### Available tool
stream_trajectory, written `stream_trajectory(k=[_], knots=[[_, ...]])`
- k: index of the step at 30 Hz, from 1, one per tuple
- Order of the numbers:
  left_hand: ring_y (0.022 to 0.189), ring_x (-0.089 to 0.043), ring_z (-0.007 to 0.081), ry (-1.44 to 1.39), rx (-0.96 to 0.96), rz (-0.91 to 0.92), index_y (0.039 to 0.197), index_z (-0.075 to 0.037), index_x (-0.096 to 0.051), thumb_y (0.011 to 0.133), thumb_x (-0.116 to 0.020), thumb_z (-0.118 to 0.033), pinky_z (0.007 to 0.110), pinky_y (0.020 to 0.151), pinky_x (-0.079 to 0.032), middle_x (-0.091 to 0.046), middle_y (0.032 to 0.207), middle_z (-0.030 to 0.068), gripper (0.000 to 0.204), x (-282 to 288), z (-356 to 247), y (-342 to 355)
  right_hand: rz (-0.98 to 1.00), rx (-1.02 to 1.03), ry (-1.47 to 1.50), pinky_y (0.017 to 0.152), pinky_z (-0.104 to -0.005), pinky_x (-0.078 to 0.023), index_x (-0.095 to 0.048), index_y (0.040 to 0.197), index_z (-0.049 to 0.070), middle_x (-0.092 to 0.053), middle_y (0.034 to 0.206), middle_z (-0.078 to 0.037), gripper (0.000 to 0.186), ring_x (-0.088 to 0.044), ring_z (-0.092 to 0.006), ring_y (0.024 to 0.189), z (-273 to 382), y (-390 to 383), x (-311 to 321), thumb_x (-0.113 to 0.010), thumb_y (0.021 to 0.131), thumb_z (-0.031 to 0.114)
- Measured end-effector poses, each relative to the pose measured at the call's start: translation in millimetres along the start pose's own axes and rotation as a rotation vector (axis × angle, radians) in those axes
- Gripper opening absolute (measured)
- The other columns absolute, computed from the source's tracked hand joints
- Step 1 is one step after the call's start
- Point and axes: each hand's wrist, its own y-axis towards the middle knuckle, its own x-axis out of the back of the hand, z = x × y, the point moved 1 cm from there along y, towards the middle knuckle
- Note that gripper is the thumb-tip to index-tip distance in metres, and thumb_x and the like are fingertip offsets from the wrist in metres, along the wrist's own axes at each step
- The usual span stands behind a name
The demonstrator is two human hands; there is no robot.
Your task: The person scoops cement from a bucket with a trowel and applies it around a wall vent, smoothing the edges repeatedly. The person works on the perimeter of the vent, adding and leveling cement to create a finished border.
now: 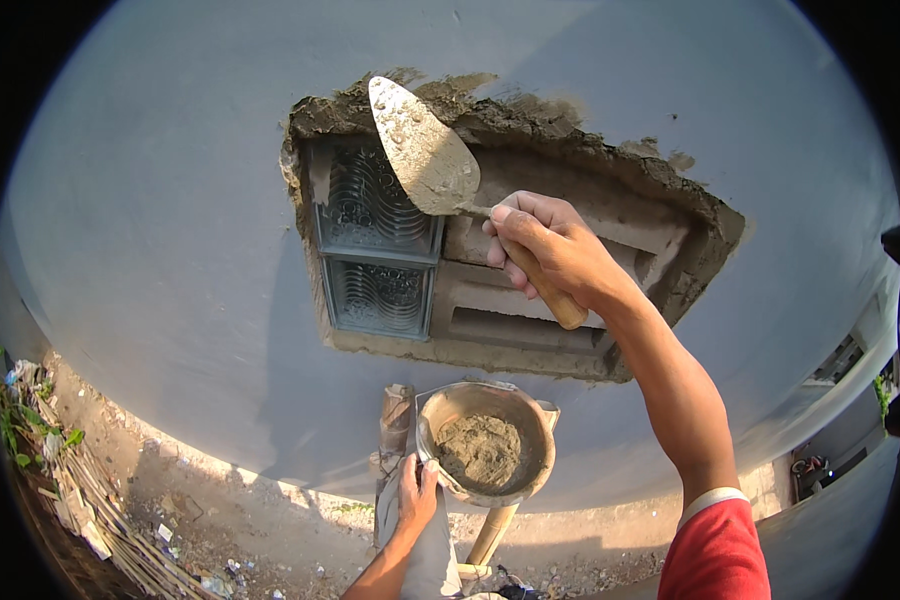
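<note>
My right hand (555,245) is wrapped round the wooden handle of a pointed trowel (422,150). Its blade, smeared with wet mortar, is raised in front of the upper left part of a wall opening. Rough grey mortar (560,130) lines the opening's top edge. Behind and below the blade, an upper glass block (375,215) and a lower glass block (380,298) are stacked at the opening's left side. Below the opening, my left hand (416,497) grips the left rim of a round bucket (543,440). Wet mortar (480,453) lies in the bucket.
Concrete vent blocks (530,318) fill the opening's right part. The smooth grey wall (170,200) surrounds it. Wooden poles (492,535) stand under and beside the bucket. Far below, bamboo sticks (120,520) and litter lie on the dirt ground (260,530).
</note>
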Motion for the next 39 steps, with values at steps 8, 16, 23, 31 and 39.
stream_trajectory(k=[8, 16, 23, 31, 39], knots=[[0.1, -0.061, 0.0345, -0.12, 0.213, 0.072, 0.131, 0.008, -0.055, 0.106, -0.06, -0.029, 0.044, 0.09, -0.049, -0.063, 0.108, 0.0224, 0.045, 11, -34, 8, -0.105, -0.028, -0.08, 0.054, -0.0279, -0.049, -0.066, 0.101, 0.001, -0.066, 0.082, -0.005, 0.039, -0.057, -0.009, 0.064, -6, -25, 26, -0.059, 0.104, 0.039], [0.11, -0.06, 0.0398, 0.004, 0.15, 0.038, 0.136, 0.009, -0.053, 0.109, -0.056, -0.028, 0.046, 0.099, -0.048, -0.062, 0.121, 0.0265, 0.046, 9, -25, 3, -0.098, -0.043, -0.116, 0.049, -0.025, -0.048, -0.065, 0.105, 0.002, -0.066, 0.081, -0.003, 0.041, -0.057, -0.0074, 0.058, -1, -39, 41, -0.06, 0.105, 0.042], [0.111, -0.061, 0.0412, -0.046, 0.214, 0.05, 0.137, 0.014, -0.052, 0.107, -0.059, -0.028, 0.046, 0.098, -0.048, -0.061, 0.121, 0.0287, 0.052, 9, -29, 2, -0.091, -0.046, -0.076, 0.046, -0.0238, -0.047, -0.065, 0.104, 0.001, -0.066, 0.08, -0.003, 0.042, -0.056, -0.0071, 0.055, -1, -44, 51, -0.06, 0.107, 0.043], [0.108, -0.061, 0.0345, -0.007, 0.151, 0.028, 0.137, 0.012, -0.052, 0.11, -0.057, -0.033, 0.044, 0.097, -0.048, -0.063, 0.119, 0.0246, 0.053, 6, -15, 0, -0.124, -0.022, -0.08, 0.044, -0.0232, -0.046, -0.064, 0.104, 0.001, -0.065, 0.078, -0.005, 0.042, -0.056, -0.0075, 0.053, -5, -56, 78, -0.058, 0.108, 0.042], [0.094, -0.056, 0.0232, -0.115, 0.193, 0.035, 0.124, 0.003, -0.058, 0.11, -0.054, -0.029, 0.04, 0.084, -0.048, -0.06, 0.101, 0.0132, 0.036, 8, -31, 8, -0.051, 0.029, 0.143, 0.044, -0.028, -0.048, -0.066, 0.106, -0.002, -0.069, 0.08, -0.013, 0.035, -0.059, -0.0126, 0.052, -24, -123, 113, -0.057, 0.106, 0.032]])
